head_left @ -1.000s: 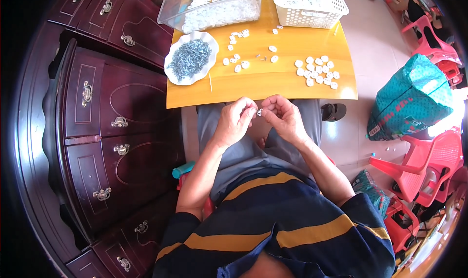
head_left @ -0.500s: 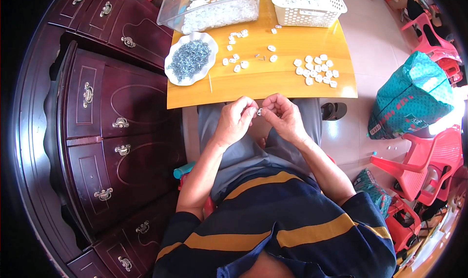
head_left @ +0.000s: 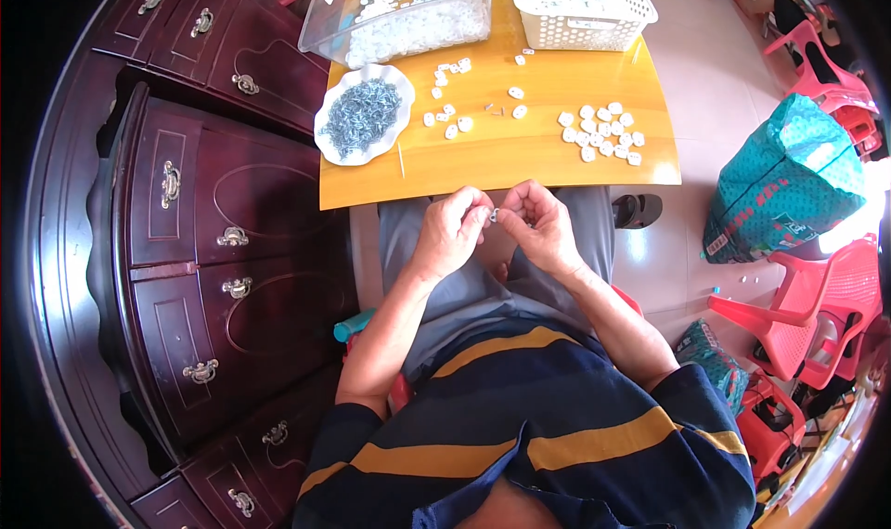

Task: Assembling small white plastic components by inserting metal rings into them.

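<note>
Just off the table's near edge, over my lap, a small white plastic piece (head_left: 494, 216) shows between my fingertips. My left hand (head_left: 449, 236) pinches it from one side with thumb and forefinger. From the other side my right hand (head_left: 544, 234) closes on it, fingers curled; what lies deeper in that palm is hidden. On the yellow wooden table (head_left: 529, 172), a cluster of similar white pieces (head_left: 605, 130) lies at the right. More loose pieces (head_left: 451, 132) are scattered left of centre, with a few tiny metal pins (head_left: 489, 107) nearby.
A wavy-rimmed white dish (head_left: 403, 125) of small grey metal fasteners stands at the table's left. Behind it are a clear bin (head_left: 320, 37) and a white perforated basket (head_left: 585, 35), both holding white pieces. Dark drawers (head_left: 251, 241) flank the left; a teal bag (head_left: 784, 186) and red chairs (head_left: 789, 316) stand right.
My hands keep nearly the same pose around the white piece, with only slight finger movement. The whole view has shifted a little; nothing on the table has visibly moved.
</note>
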A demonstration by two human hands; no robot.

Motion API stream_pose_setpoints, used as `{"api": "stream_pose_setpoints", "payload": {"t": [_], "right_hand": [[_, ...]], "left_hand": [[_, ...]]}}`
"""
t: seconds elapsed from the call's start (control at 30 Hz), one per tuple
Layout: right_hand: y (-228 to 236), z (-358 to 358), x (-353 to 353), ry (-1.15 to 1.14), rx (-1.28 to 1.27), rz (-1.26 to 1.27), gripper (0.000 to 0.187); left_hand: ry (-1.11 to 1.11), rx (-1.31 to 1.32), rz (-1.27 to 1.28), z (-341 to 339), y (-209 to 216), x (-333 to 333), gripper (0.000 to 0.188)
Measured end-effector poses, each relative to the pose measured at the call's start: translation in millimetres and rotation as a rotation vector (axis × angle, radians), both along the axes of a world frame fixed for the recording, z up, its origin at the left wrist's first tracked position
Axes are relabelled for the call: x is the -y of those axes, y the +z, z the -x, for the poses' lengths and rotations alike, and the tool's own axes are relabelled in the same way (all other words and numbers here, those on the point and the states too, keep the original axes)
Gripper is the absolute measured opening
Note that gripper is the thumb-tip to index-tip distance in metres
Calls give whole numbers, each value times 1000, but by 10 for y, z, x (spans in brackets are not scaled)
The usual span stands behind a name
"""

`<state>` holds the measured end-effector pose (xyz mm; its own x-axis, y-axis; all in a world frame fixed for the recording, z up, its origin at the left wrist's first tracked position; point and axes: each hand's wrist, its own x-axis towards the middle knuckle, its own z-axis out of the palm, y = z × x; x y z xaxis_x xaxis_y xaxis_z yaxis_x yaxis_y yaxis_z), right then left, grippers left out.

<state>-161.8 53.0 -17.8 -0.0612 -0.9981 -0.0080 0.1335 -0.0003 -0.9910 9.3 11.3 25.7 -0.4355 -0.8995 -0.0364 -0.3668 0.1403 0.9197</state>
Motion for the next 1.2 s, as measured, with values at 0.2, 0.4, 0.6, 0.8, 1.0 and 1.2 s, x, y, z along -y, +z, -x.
{"api": "stream_pose_setpoints", "payload": {"t": [0.2, 0.4, 0.6, 0.8, 1.0, 1.2], "right_hand": [[30, 14, 59, -4, 115, -10, 11], [47, 55, 58, -17, 112, -60, 10], [-12, 77, 74, -36, 137, -51, 10], [-42, 85, 77, -42, 148, -55, 11], [-29, 87, 71, 14, 133, -67, 13], [8, 81, 95, -32, 174, -91, 12]], "left_hand": [[110, -182, -72, -63, -30, 141, 12], [226, 226, 475, -172, -80, 688, 18], [284, 422, 579, -36, -155, 929, 15], [180, 462, 763, -10, -174, 981, 14], [170, 590, 786, -78, -274, 923, 11], [184, 494, 764, -117, -269, 813, 7]]}}
